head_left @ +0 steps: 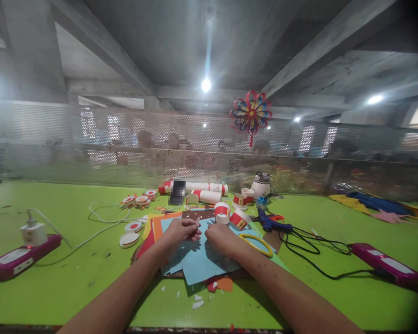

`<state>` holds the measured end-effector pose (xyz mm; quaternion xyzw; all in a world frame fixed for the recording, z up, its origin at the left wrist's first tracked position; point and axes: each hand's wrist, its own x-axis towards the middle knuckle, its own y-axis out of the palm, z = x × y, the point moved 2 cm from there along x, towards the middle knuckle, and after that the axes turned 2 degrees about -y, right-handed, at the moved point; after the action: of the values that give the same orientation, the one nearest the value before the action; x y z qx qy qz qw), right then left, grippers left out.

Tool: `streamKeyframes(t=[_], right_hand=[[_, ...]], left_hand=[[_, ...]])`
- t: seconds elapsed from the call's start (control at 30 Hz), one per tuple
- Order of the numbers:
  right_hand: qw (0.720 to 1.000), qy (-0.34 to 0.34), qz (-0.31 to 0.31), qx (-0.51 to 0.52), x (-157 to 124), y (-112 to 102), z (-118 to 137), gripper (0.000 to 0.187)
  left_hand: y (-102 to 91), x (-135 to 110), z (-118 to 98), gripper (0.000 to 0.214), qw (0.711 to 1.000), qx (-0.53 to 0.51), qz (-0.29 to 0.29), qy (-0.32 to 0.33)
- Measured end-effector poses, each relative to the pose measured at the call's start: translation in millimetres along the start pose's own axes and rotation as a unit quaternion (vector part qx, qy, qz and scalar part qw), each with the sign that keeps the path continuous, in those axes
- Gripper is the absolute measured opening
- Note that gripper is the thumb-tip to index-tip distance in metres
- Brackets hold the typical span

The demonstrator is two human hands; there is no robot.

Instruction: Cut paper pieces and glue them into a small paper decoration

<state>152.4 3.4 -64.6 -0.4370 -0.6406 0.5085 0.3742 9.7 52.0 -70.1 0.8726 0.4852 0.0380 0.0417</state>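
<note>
My left hand (pixel 181 232) is above a stack of coloured paper, thumb and fingers pinched on a small pale scrap (pixel 197 221), perhaps paper. Close by on the right, my right hand (pixel 220 239) is closed with its fingers curled in; whatever it may hold is hidden. Beneath both hands lies a light blue paper sheet (pixel 198 269) on top of orange, yellow and red sheets. A yellow loop (pixel 256 245) rests beside my right wrist. Just beyond the hands are a red-and-white paper cup (pixel 222 212) and a tilted paper cup (pixel 240 219).
A blue glue gun (pixel 272 223) with black cord lies right, near a purple power strip (pixel 386 263). Another purple power strip (pixel 22 257) with a white charger sits left. Stacked cups (pixel 207 196), cut cup pieces (pixel 128 239) and a jug (pixel 261 186) stand farther back; mesh (pixel 195 162) rises behind.
</note>
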Motion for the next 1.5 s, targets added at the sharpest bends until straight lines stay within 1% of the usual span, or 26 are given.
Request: streamKeyframes(t=[0.13,0.27,0.37,0.47,0.6,0.67,0.77,0.83,0.93,1.1,1.2,1.27,1.33,1.4,1.5], right_hand=[[0.998,0.009,-0.025,0.048,-2,-8,-13,0.025],[0.989,-0.011,-0.080,0.125,-3,-17,-24,0.020],[0.973,-0.026,-0.137,0.184,-3,-20,-23,0.013],[0.954,-0.041,-0.193,0.228,-3,-22,-16,0.013],[0.928,-0.060,-0.232,0.284,-3,-25,-12,0.018],[0.915,-0.063,-0.237,0.320,-2,-24,-13,0.017],[0.892,-0.056,-0.224,0.389,1,-20,-18,0.014],[0.872,-0.044,-0.208,0.441,3,-16,-20,0.014],[0.839,-0.027,-0.188,0.509,6,-14,-23,0.020],[0.788,-0.003,-0.177,0.589,8,-14,-25,0.030],[0.765,0.019,-0.177,0.619,7,-14,-24,0.029],[0.756,0.029,-0.179,0.629,6,-15,-22,0.027],[0.753,0.035,-0.186,0.630,6,-15,-21,0.026],[0.757,0.040,-0.197,0.622,6,-14,-21,0.023],[0.771,0.047,-0.219,0.596,7,-16,-25,0.018]], left_hand=[[-1.7,2,3,0.015,1.000,-0.008,0.008,-0.006],[-3.1,2,5,0.014,0.999,-0.034,0.023,-0.017],[-2.8,1,5,0.015,0.996,-0.056,0.046,-0.046],[-1.8,0,3,0.017,0.993,-0.072,0.065,-0.071],[-1.8,-2,-2,0.017,0.991,-0.087,0.070,-0.076],[-2.3,-2,-5,0.016,0.991,-0.091,0.070,-0.075],[-2.6,-3,-7,0.012,0.991,-0.096,0.070,-0.067],[-2.0,-4,-7,0.011,0.991,-0.096,0.069,-0.061],[0.1,-5,-8,0.009,0.992,-0.093,0.065,-0.048],[2.0,-5,-11,0.009,0.995,-0.089,0.035,-0.017],[2.0,-4,-12,0.009,0.996,-0.087,0.014,0.008],[2.5,-4,-12,0.012,0.996,-0.084,0.007,0.021],[3.6,-4,-11,0.015,0.996,-0.079,0.008,0.029],[4.7,-5,-10,0.018,0.997,-0.075,0.015,0.031],[4.3,-5,-9,0.018,0.997,-0.071,0.023,0.025]])
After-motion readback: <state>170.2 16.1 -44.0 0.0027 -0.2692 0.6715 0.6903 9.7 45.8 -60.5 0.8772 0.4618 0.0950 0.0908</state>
